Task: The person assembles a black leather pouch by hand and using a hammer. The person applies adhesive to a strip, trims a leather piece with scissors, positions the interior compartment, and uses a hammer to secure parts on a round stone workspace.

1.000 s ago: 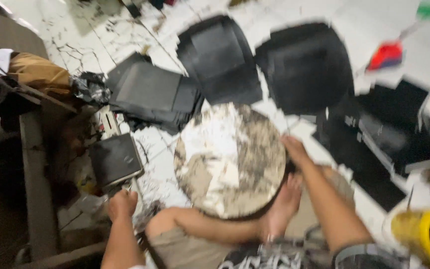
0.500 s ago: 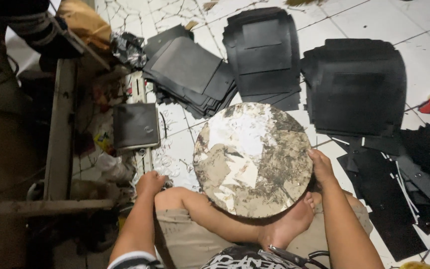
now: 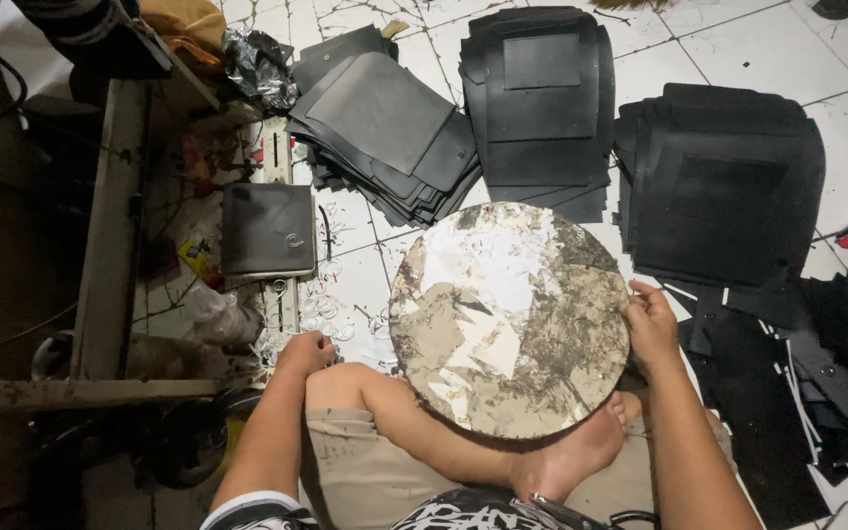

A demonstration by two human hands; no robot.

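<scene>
Two hands low | right hand [image 3: 652,329] – round board [image 3: 509,319] edge | left hand [image 3: 303,351] – floor

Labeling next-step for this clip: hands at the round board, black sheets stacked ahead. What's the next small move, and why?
Probably the left hand lifts a metal ring from the pile of rings at its fingertips and brings it to the round board. The right hand grips the board's edge, steadying it, and the board top holds no workpiece.
</scene>
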